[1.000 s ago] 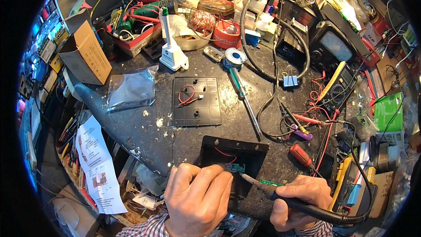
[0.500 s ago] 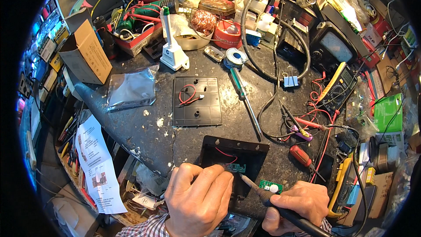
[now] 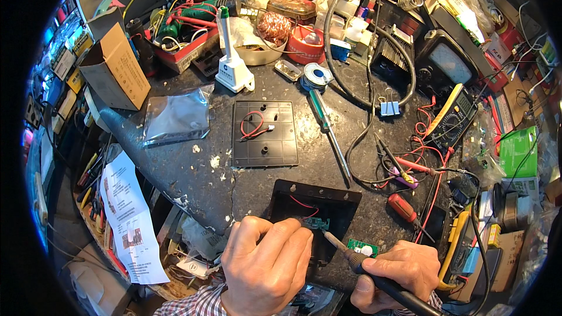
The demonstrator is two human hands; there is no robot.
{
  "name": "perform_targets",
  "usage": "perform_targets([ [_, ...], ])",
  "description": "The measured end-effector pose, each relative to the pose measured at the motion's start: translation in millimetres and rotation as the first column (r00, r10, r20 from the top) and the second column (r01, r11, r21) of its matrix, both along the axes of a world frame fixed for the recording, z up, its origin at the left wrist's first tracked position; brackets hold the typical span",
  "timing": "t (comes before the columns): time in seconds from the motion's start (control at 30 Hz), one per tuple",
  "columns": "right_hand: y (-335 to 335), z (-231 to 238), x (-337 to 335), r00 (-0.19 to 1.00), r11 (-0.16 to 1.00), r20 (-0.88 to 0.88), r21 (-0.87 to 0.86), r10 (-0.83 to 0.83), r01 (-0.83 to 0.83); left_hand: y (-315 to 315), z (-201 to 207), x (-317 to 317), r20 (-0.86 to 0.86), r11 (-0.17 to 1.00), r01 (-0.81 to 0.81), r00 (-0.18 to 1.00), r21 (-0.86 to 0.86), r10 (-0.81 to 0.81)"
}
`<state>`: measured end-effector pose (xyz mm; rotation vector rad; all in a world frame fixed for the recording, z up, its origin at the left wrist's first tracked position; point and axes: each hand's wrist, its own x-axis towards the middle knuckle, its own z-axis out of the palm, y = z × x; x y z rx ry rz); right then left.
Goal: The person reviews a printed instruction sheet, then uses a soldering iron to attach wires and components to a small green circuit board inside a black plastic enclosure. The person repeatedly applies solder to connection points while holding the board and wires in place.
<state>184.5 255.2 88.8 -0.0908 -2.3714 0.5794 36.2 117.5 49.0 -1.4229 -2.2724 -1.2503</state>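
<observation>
My right hand (image 3: 404, 272) grips a soldering iron (image 3: 374, 275) by its dark handle. The iron's tip reaches a small green circuit board (image 3: 317, 223) inside a black plastic housing (image 3: 342, 203) near me. My left hand (image 3: 266, 260) is closed in a pinch over the housing's near-left part, its fingertips close to the board; what they hold is hidden. A thin red wire (image 3: 301, 202) curves inside the housing toward those fingertips. Another green board (image 3: 358, 246) with a white round part lies just beyond my right hand.
A black panel (image 3: 281, 140) with a red-and-black lead lies ahead. Beyond it are a screwdriver (image 3: 331, 140), a solder spool (image 3: 317, 76) and a white dispenser (image 3: 234, 73). At right are a red screwdriver (image 3: 402, 208), tangled test leads and a multimeter (image 3: 453, 120). A printed sheet (image 3: 132, 222) hangs at left.
The whole view has shifted very slightly. Both hands and the soldering iron keep nearly the same position at the board.
</observation>
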Motion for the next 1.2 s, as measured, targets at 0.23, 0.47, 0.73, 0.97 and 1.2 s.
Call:
perform_targets([
  [0.23,-0.8,2.0,-0.5,1.0,1.0,0.004,0.0,0.008,-0.008,-0.3,-0.6,-0.3,0.001,1.0,0.003,1.0,-0.001,-0.003],
  [0.47,-0.6,1.9,-1.1,1.0,1.0,-0.003,-0.004,0.011,-0.011,0.0,-0.5,-0.4,0.005,1.0,0.005,1.0,0.0,-0.005],
  [0.73,-4.3,-3.9,0.6,0.996,0.998,0.059,-0.006,-0.064,0.064,-0.1,-0.3,-0.4,0.003,1.0,0.008,1.0,-0.002,-0.008],
  [0.97,-1.3,0.0,-2.2,0.999,0.999,-0.035,0.029,0.02,-0.019,0.4,-0.7,-0.7,-0.003,1.0,0.007,1.0,0.007,-0.007],
  [1.2,-1.1,0.8,-2.6,0.999,1.0,-0.026,0.022,0.022,-0.021,0.4,-1.5,-1.3,-0.004,1.0,0.011,1.0,0.018,-0.011],
])
